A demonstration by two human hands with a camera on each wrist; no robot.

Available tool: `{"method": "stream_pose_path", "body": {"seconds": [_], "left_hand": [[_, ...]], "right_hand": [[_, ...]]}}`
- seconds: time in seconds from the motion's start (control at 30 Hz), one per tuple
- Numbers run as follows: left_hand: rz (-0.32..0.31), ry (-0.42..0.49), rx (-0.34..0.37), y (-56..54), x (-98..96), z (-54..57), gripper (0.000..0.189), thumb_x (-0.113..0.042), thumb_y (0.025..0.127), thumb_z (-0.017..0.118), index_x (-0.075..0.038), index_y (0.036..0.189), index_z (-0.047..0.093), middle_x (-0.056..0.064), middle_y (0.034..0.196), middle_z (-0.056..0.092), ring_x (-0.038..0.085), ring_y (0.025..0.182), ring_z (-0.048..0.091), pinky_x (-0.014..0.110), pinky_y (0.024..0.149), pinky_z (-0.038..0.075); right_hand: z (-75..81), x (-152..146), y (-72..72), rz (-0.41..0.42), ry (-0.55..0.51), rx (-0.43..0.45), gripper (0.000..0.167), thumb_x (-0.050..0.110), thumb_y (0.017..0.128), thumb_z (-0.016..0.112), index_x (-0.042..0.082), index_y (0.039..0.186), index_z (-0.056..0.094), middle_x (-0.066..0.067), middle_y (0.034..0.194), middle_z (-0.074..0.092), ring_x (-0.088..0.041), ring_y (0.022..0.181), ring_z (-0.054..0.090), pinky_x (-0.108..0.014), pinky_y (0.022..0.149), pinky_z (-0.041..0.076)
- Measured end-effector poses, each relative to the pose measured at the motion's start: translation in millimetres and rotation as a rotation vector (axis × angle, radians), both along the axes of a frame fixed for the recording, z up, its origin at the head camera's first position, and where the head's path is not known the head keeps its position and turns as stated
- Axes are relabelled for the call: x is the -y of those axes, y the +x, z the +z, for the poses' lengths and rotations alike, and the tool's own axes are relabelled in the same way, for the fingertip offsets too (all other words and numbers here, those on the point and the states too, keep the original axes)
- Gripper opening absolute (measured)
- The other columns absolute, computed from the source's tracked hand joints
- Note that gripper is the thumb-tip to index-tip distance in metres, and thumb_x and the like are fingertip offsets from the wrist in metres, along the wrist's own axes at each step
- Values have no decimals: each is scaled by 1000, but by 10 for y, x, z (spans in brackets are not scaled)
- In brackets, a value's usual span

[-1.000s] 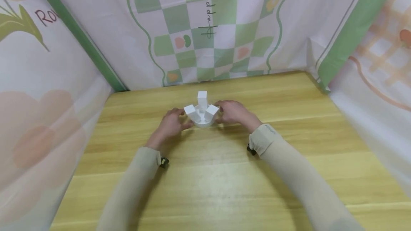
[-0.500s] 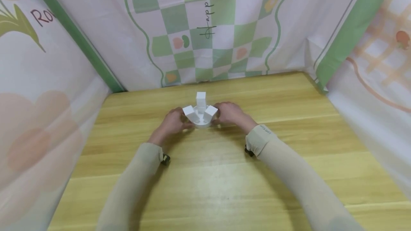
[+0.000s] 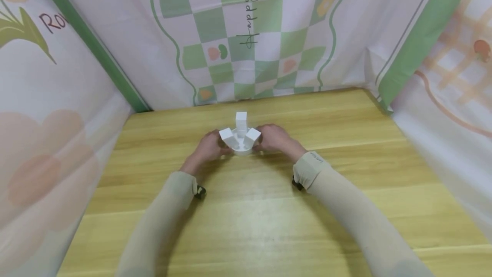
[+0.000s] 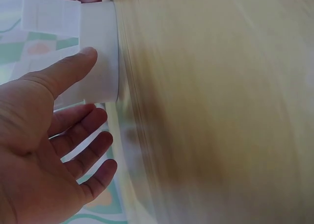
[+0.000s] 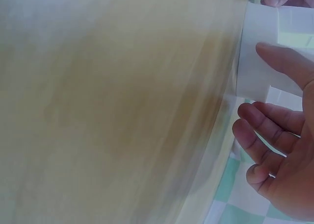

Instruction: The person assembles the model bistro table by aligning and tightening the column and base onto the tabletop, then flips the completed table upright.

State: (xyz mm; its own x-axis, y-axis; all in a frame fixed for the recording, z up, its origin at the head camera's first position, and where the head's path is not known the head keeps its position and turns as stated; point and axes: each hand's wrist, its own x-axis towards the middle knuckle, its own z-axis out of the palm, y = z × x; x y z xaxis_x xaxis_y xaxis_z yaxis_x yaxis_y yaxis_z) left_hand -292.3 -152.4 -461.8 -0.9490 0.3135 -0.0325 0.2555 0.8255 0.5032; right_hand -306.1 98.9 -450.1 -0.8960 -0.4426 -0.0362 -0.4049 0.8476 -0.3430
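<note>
A white round piece with three square-ended prongs [image 3: 243, 151] stands upright on the table. Its prongs lean outward from the low ring-shaped base. At its left side my left hand [image 3: 209, 146] holds the base, the thumb [image 4: 73, 69] lying on the white wall in the left wrist view. From the right, my right hand [image 3: 274, 138] holds the opposite side, and its thumb [image 5: 282, 62] lies against the base in the right wrist view. The index fingers go behind the piece and are partly hidden; the other fingers are loosely bent beside it.
The wooden table [image 3: 250, 221] spreads out toward the person. A patterned cloth wall [image 3: 265, 37] rises at its back edge, close behind the white piece. More cloth hangs on the left [image 3: 57, 140] and right sides.
Both hands have closed in slightly on the white piece's base, the left one shifting a little to the right. The piece stays in place; the head view shifts slightly.
</note>
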Motion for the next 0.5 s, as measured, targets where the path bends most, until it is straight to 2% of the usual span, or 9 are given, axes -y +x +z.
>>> {"method": "stream_pose_path", "body": {"seconds": [0.07, 0.23, 0.37, 0.5], "left_hand": [[0, 11, 2, 13, -6, 3, 59, -35, 79, 84, -1, 122, 60, 16, 113, 66, 35, 112, 62, 48, 104, 50], [5, 103, 29, 42, -14, 42, 56, -30, 82, 83, -5, 127, 62, 14, 123, 66, 34, 122, 59, 48, 110, 46], [9, 169, 47, 66, -1, 102, 57, -32, 83, 81, -7, 131, 62, 13, 131, 65, 34, 129, 56, 48, 114, 42], [23, 239, 82, 95, 19, 159, 58, -33, 85, 79, -8, 134, 60, 13, 133, 65, 35, 130, 56, 50, 114, 41]], "right_hand": [[-15, -5, 1, 7, -7, -4, 56, 40, 76, 84, 9, 119, 67, -9, 105, 74, -30, 98, 69, -46, 90, 57], [-25, -43, 7, 19, -48, -9, 56, 38, 75, 85, 8, 119, 67, -8, 103, 74, -29, 97, 69, -45, 91, 56], [28, -81, 28, 21, -110, 2, 54, 38, 75, 84, 8, 118, 67, -10, 102, 75, -30, 95, 69, -45, 88, 56], [112, -113, 59, 4, -181, 36, 51, 38, 77, 82, 6, 114, 68, -14, 105, 74, -32, 98, 68, -45, 85, 58]]}}
